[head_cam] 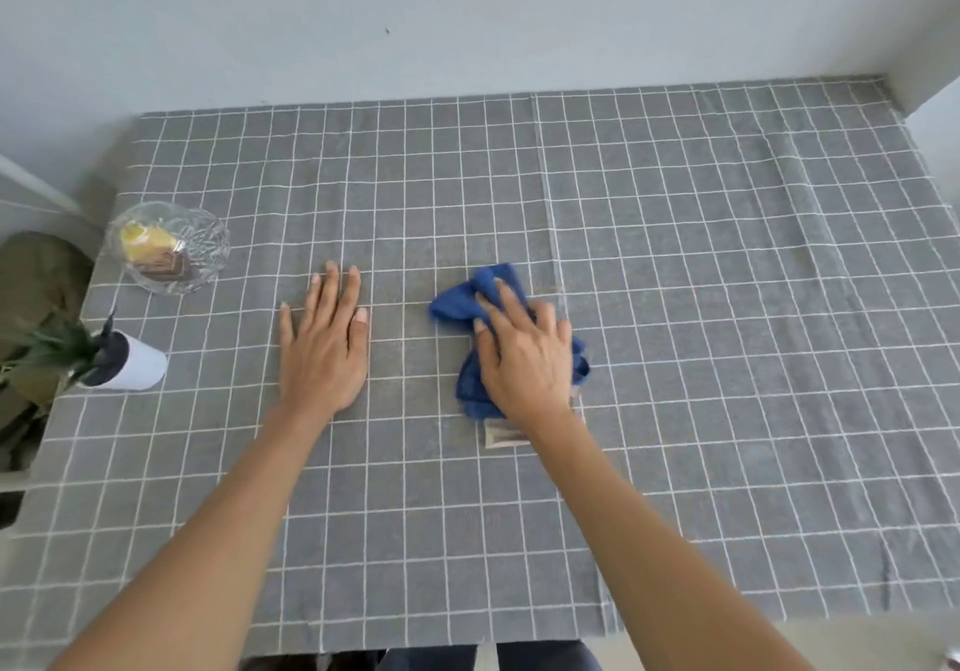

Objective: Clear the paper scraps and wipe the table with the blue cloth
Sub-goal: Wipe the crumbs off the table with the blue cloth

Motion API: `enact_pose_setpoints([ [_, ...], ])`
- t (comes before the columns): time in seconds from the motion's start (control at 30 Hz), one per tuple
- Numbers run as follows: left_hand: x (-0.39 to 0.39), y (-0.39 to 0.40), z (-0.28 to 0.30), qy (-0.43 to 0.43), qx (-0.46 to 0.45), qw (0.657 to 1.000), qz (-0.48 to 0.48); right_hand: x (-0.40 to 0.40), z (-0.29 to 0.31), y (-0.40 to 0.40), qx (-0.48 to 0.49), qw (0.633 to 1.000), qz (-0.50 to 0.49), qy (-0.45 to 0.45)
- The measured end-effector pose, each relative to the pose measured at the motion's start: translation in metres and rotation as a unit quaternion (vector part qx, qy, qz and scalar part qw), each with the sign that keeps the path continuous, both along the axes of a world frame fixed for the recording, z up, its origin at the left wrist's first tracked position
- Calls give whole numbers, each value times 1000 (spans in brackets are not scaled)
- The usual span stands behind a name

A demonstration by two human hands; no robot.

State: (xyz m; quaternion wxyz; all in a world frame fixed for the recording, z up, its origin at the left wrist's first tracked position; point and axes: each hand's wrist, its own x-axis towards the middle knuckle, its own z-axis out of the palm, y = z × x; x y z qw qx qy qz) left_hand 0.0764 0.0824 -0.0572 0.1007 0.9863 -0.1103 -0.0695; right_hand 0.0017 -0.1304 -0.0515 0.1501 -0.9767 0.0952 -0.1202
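While the blue cloth (470, 307) lies bunched just right of the frame's centre, the right hand (524, 353) presses down on it with fingers spread over the folds, holding it flat to the table (727, 307) rather than lifting it. Cloth shows beyond the fingertips toward the upper left and below the heel of the palm. A small pale tag or scrap (503, 436) pokes out from under the wrist at the cloth's lower edge; whether it is a label on the cloth or a leftover paper piece cannot be told.

The left hand (324, 348) rests left of centre, palm down and fingers extended, grasping nothing. It appears to be steadying the grey checked covering.

At the upper left of the frame a cut-glass bowl (169, 247) holds yellow and brown pieces (150, 252), probably the collected scraps. Below it, at the left edge, stands a white pot with a small green plant (124, 361).

Assessment: no loose scraps are visible on the open surface, so the clearing stage looks complete, subject to the doubtful item under the wrist. Wiping is in hand. How much of the surface has been covered cannot be read, since no damp trace shows; the far and right areas should be treated as outstanding.
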Motion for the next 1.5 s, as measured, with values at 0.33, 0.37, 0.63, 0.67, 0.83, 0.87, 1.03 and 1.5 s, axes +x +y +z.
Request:
enact_pose_setpoints([
  [0.33,1,-1,-2,-5,6,1000,1,-4,-3,-14,5,998,-67,-3],
  [0.37,0,-1,-2,-5,5,1000,1,-3,-3,-18,16,994,-107,-2],
  [0.63,-1,-2,-2,-7,-6,1000,10,-7,-3,-15,17,996,-86,8],
  [0.67,-1,-2,-1,-6,-8,1000,10,-7,-4,-16,29,993,-117,11],
  [0.83,-1,-4,0,-4,-6,1000,16,7,1,18,42,995,-92,12],
  [0.87,-1,-4,1,-5,-8,1000,16,10,2,24,31,999,-39,11],
  [1.03,-2,-2,0,-5,-11,1000,13,36,-1,19,30,995,-92,6],
  [1.5,-3,-3,-2,-14,-13,1000,13,83,5,54,40,999,-13,21],
])
